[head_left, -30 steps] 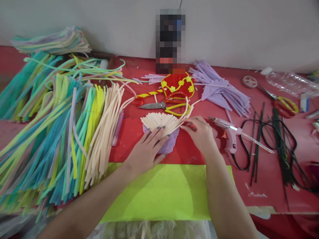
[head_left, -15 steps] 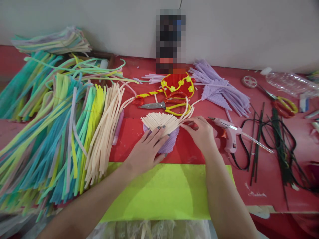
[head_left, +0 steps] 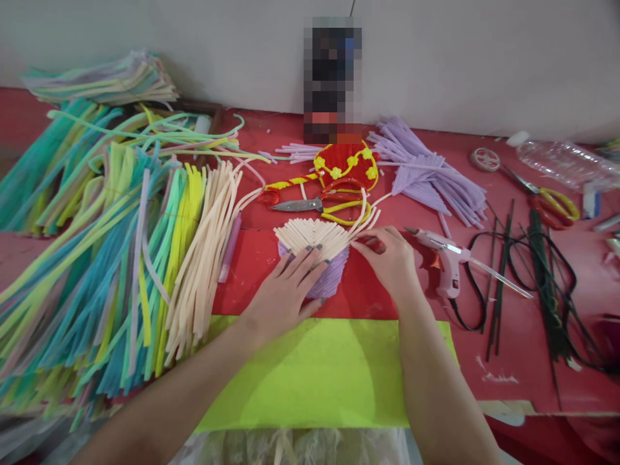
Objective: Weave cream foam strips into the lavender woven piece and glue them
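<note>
A heart-shaped woven piece [head_left: 314, 242], cream strips on top and lilac below, lies on the red table [head_left: 513, 336]. My left hand [head_left: 285, 290] lies flat on it with fingers spread, pressing it down. My right hand [head_left: 390, 258] pinches the cream strip ends [head_left: 365, 223] that stick out of the piece's right side, fingers closed on them.
A big heap of coloured pipe-cleaner strips [head_left: 111, 252] fills the left. A lime-green sheet [head_left: 320, 374] lies near me. Scissors [head_left: 320, 205], a red and yellow ornament [head_left: 345, 166], lilac strips [head_left: 426, 171], a pink glue gun [head_left: 448, 255], dark wires [head_left: 537, 278], more scissors [head_left: 552, 200] and a plastic bottle [head_left: 562, 161] lie around.
Almost nothing: my right hand's fingers have shifted slightly on the cream strip ends. My left hand stays pressed on the woven piece.
</note>
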A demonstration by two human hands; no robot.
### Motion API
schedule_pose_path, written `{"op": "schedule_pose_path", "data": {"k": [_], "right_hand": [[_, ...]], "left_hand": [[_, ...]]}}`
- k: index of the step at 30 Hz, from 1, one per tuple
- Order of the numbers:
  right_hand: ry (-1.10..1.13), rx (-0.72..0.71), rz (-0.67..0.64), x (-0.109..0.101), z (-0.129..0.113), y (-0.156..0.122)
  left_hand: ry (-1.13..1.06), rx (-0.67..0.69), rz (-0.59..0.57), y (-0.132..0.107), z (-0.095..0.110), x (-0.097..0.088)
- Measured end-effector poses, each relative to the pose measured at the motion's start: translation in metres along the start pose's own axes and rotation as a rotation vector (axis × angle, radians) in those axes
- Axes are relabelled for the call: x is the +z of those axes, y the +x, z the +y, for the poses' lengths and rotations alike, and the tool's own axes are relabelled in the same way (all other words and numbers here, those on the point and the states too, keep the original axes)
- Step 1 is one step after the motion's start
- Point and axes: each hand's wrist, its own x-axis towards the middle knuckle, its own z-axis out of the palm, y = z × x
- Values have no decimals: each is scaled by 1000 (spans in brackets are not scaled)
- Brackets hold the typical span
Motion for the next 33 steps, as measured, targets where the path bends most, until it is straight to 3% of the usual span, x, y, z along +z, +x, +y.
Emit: {"op": "schedule_pose_path", "data": {"k": [24, 33], "right_hand": [[-87, -5, -52, -2, -6, -2], [-150, 15, -34, 6, -12, -12]], "left_hand": [[21, -15, -24, 0, 0, 0], [20, -15, -27, 0, 0, 3]]}}
